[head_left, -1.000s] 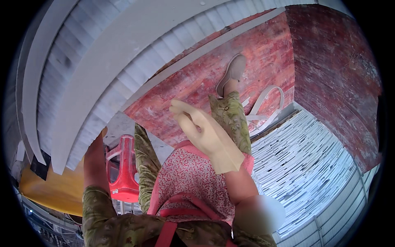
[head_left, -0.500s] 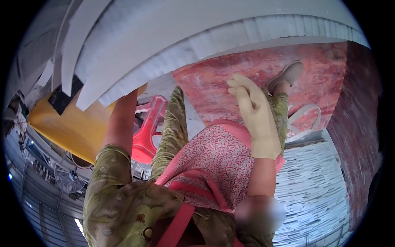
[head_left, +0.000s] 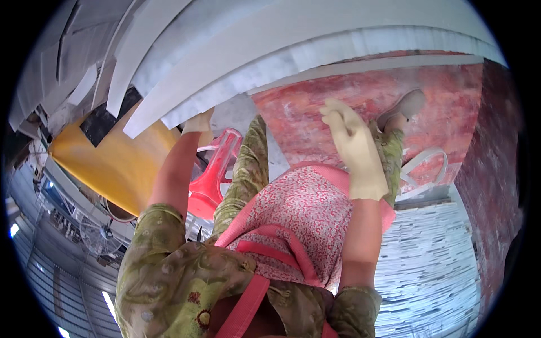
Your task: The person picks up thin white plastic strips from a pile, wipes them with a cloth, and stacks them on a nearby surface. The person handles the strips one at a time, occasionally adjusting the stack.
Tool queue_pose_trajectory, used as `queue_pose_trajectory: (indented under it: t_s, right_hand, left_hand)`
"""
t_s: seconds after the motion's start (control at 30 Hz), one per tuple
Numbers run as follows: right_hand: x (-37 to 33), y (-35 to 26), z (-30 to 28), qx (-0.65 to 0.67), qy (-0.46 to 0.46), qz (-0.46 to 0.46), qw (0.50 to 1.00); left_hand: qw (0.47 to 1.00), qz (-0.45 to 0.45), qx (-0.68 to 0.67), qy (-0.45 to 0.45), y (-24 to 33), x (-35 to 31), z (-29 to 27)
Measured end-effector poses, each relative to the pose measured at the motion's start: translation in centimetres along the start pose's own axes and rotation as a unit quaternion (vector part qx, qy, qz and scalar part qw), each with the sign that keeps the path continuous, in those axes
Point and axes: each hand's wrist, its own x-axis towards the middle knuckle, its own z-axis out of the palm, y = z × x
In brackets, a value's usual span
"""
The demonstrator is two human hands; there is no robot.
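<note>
My right hand (head_left: 352,141) wears a cream rubber glove. It hangs over a red, white-smeared board, fingers loosely bent with gaps between them and nothing visible in them. My left hand (head_left: 198,123) shows only in part, at the left end of a long pale grey-white slab (head_left: 270,59). The slab's edge hides its fingers, so what they grip does not show. The slab has a ribbed, streaky white edge and spans the upper view, bent by the lens. More white strips (head_left: 138,53) lie beside it at the upper left.
A red plastic stool (head_left: 208,191) stands by my left leg. Yellow sheeting (head_left: 112,169) and a black piece (head_left: 104,121) are at the left, with a fan (head_left: 98,234) below. At right are the red board (head_left: 451,107), a white strap loop (head_left: 425,169) and stacked thin white strips (head_left: 425,253).
The view has shifted, so most things sit slightly to the right. My left hand's glove shows more below the slab's edge. My right hand stays in much the same pose.
</note>
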Motion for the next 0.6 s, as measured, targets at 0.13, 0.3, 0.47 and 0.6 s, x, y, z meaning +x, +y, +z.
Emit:
queue_pose_trajectory:
  t_s: [0.13,0.3,0.47,0.6]
  right_hand:
    - [-0.5,0.4,0.2,-0.066,0.014,-0.056,0.996]
    - [0.0,-0.9,-0.4,-0.065,0.062,-0.096,0.991]
    - [0.1,-2.2,-1.7,0.106,0.080,-0.040,0.990]
    - [0.1,-2.2,-3.2,0.181,0.068,-0.005,0.981]
  left_hand:
    - [0.990,0.134,-0.032,0.030,3.7,0.8,-0.3]
    - [0.951,0.164,-0.196,-0.174,16.3,1.2,-7.0]
    - [0.905,0.291,-0.242,-0.193,24.6,1.3,-8.5]
    - [0.891,0.291,-0.246,-0.246,28.3,-0.3,-14.1]
